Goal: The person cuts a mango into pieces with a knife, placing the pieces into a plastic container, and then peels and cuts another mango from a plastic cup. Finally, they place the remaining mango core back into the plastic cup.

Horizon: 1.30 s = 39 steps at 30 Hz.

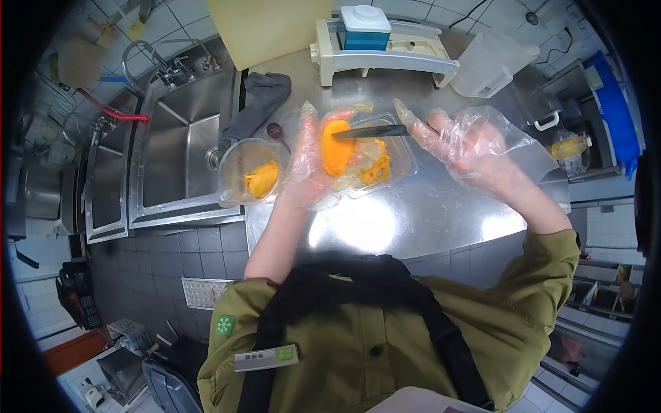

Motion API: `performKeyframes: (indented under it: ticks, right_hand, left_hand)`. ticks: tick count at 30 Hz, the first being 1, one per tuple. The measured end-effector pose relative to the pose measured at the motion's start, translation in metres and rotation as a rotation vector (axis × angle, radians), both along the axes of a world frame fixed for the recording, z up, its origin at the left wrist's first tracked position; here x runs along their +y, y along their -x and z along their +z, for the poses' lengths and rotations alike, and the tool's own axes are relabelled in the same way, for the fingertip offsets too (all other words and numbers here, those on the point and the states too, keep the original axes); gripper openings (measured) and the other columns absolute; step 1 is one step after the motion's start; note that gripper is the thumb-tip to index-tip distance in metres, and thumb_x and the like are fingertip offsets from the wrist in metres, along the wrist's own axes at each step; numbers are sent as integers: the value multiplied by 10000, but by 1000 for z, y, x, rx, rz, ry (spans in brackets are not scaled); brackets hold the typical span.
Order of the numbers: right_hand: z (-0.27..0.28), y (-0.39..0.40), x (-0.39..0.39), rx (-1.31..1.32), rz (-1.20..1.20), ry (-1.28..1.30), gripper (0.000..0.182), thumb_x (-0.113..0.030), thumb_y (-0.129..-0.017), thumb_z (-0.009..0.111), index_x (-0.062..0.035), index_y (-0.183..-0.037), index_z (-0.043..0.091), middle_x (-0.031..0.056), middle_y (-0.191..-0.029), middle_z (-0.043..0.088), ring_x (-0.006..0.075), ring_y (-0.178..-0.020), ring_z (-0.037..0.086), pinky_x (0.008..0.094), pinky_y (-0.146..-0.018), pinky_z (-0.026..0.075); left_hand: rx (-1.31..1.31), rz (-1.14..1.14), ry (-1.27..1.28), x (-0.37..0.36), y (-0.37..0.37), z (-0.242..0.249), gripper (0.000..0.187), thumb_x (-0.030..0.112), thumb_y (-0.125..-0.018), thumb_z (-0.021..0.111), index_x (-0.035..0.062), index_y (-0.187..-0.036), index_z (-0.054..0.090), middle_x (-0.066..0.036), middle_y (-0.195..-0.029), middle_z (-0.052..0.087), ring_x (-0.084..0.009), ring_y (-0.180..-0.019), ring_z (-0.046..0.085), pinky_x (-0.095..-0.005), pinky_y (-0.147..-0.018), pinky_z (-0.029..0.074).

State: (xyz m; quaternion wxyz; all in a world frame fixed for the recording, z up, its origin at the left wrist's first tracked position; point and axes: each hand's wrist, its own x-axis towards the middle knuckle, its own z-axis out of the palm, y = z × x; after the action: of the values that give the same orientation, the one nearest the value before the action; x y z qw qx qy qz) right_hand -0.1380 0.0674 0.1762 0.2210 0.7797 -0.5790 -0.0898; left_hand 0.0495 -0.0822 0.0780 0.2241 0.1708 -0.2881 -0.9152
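Observation:
My left hand [308, 162], in a clear plastic glove, holds a peeled orange-yellow piece of fruit [337, 157] on its palm and fingers. My right hand [468, 141], in a loose clear glove, grips a knife [372, 131] whose blade lies against the fruit. Under and beside the fruit is a clear rectangular tray [405, 165] with orange scraps [377, 165] in it. Left of my left hand stands a clear round container [232, 167] with orange fruit pieces [262, 179] inside.
A dark grey cloth [259, 103] lies by the sink [184, 151] on the left. At the back are a slicer with a blue and white block [365, 29], a yellowish board [268, 27] and a clear pitcher [485, 65]. A dark red round object [275, 131] sits near the round container.

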Motion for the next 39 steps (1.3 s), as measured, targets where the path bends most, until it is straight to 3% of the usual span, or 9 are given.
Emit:
performKeyframes:
  ticks: [6, 9, 15, 18, 24, 28, 30, 36, 39]
  right_hand:
    - [-2, 6, 0, 101, 30, -49, 521, -139, -762, 487, -118, -1276, 400, 90, -1024, 569, 217, -702, 616, 296, -553, 518]
    - [0, 5, 4, 158, -99, -90, 513, -131, -763, 481, -133, -1271, 412, 103, -1044, 566, 235, -725, 615, 323, -582, 522]
    - [-18, 0, 15, -130, -37, -76, 521, -89, -741, 490, -102, -1258, 427, 112, -1007, 567, 226, -721, 612, 319, -575, 512]
    - [-19, 7, 13, 66, 21, 69, 626, -52, -667, 553, -77, -1276, 409, 67, -893, 520, 153, -545, 518, 274, -394, 418]
    - [5, -14, 19, 93, -40, -16, 612, -42, -669, 541, -47, -1267, 409, 61, -873, 514, 141, -537, 514, 273, -386, 418]
    - [-35, 22, 27, 232, 26, -2, 613, -48, -686, 529, -67, -1284, 396, 30, -819, 491, 117, -508, 478, 253, -362, 400]
    - [-30, 19, 31, 177, 34, 34, 616, -54, -687, 531, -72, -1287, 393, 23, -807, 487, 115, -488, 465, 248, -358, 395]
    - [-34, 15, 30, 52, 124, 141, 605, -61, -701, 531, -82, -1290, 394, 3, -747, 473, 98, -436, 423, 223, -349, 373]
    - [-26, 12, 29, 30, -67, 51, 578, -61, -734, 511, -88, -1296, 384, 0, -768, 456, 80, -454, 411, 201, -350, 355]
  left_hand:
    - [-69, -3, 184, 13, 8, 7, 546, 522, -908, 251, 83, -1092, 518, -42, -932, 507, -138, -854, 494, -278, -707, 463]
    - [-75, 13, 243, 12, 5, -1, 507, 488, -922, 257, 83, -1076, 520, -51, -973, 518, -132, -860, 498, -266, -724, 458]
    - [14, 14, 60, 16, 10, 1, 458, 466, -904, 366, 80, -1091, 527, -28, -1042, 528, -121, -932, 509, -259, -750, 478]
    - [-35, 42, 44, 17, 10, -2, 470, 461, -906, 367, 66, -1116, 510, -43, -1030, 532, -132, -945, 514, -278, -775, 472]
    - [37, -8, -47, 15, 11, -3, 456, 425, -923, 349, 46, -1132, 495, -55, -1037, 534, -147, -979, 505, -311, -859, 428]
    - [76, -6, -54, 19, 16, -5, 445, 414, -929, 336, 52, -1139, 486, -67, -1036, 529, -151, -965, 499, -302, -872, 410]
    - [35, 45, -60, 23, 16, 1, 417, 408, -935, 326, 71, -1114, 493, -72, -1005, 519, -152, -921, 492, -309, -862, 403]
    - [109, -41, -6, 21, 18, -3, 483, 424, -925, 332, 32, -1179, 456, -93, -1047, 532, -177, -1011, 498, -326, -905, 396]
    - [64, 5, -88, 23, 20, -3, 482, 417, -928, 323, 29, -1188, 443, -100, -1043, 532, -193, -999, 506, -332, -908, 396]
